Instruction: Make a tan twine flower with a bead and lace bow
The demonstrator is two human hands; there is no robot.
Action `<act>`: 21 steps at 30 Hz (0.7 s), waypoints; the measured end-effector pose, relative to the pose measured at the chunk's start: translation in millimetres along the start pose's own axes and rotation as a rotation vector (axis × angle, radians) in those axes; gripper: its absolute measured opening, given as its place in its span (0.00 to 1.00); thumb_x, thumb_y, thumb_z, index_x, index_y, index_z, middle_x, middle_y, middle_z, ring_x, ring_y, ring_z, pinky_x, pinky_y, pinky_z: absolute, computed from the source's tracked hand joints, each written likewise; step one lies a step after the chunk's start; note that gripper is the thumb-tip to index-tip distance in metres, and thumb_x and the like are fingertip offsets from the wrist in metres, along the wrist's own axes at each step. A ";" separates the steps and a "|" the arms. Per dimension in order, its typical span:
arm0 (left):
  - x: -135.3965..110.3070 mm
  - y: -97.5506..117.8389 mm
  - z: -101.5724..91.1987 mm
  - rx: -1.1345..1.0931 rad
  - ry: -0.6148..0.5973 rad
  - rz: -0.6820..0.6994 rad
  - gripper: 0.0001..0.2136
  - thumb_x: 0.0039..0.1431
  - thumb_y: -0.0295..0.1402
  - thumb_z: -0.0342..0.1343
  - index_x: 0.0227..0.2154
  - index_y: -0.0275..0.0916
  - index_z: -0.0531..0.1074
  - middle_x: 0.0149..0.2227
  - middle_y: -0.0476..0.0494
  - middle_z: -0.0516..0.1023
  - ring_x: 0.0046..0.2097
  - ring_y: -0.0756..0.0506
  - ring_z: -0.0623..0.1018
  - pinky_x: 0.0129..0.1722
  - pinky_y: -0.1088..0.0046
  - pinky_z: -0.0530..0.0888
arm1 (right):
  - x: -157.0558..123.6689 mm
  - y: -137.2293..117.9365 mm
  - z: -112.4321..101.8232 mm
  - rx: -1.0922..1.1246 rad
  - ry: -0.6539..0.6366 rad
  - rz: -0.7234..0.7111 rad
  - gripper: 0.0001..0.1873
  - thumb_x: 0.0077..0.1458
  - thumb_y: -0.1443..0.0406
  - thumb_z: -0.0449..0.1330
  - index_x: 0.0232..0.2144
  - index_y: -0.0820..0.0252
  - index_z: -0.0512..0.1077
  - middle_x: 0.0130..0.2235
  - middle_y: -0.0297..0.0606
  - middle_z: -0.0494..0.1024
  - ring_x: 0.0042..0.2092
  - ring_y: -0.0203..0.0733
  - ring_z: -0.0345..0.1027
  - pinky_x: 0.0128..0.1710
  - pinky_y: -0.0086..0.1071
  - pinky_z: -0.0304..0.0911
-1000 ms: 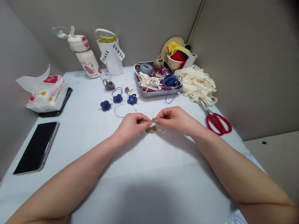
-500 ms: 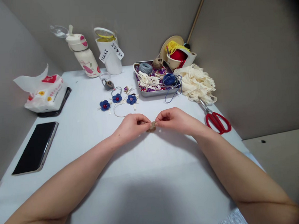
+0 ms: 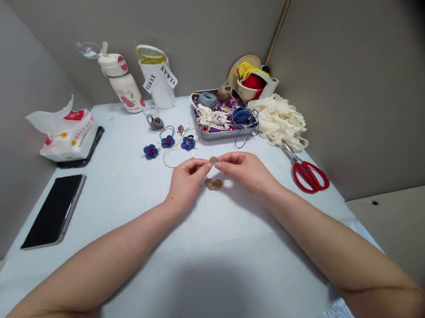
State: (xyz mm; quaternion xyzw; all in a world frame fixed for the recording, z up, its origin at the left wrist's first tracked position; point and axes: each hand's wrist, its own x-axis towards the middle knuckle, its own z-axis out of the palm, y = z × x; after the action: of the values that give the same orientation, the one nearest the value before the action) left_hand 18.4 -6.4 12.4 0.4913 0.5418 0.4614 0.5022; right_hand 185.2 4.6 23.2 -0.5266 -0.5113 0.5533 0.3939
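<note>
My left hand (image 3: 185,181) and my right hand (image 3: 245,169) meet over the middle of the white table (image 3: 189,256). Together their fingertips pinch one small round brown piece (image 3: 213,160), held a little above the table. Just below it, two more small brown round pieces (image 3: 214,183) lie on the table between my hands. Both hands have their fingers curled in a pinch.
Three blue fabric flowers (image 3: 168,142) lie behind my hands. A metal tray (image 3: 225,131) of yarn and lace stands at the back, cream lace (image 3: 280,119) and red scissors (image 3: 309,174) to its right. A phone (image 3: 55,209), tissue pack (image 3: 69,136), bottle (image 3: 121,83) and white cup (image 3: 157,78) stand left.
My hands have lifted one brown piece up from the others and shifted slightly away from me; half a second ago the pieces were together at my fingertips.
</note>
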 end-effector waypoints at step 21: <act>4.6 20.0 -10.3 0.233 -0.215 -0.046 0.08 0.49 0.38 0.62 0.28 0.38 0.79 0.27 0.47 0.77 0.28 0.50 0.69 0.29 0.72 0.67 | 3.6 -0.7 -10.0 -0.171 -0.009 -0.025 0.18 0.45 0.51 0.67 0.26 0.61 0.75 0.24 0.31 0.71 0.26 0.32 0.58 0.28 0.30 0.54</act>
State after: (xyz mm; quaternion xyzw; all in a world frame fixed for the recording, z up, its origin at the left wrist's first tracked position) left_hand 9.5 -0.1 32.5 0.5801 0.5460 0.3287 0.5073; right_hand 194.5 9.7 24.1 -0.5494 -0.5650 0.5051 0.3519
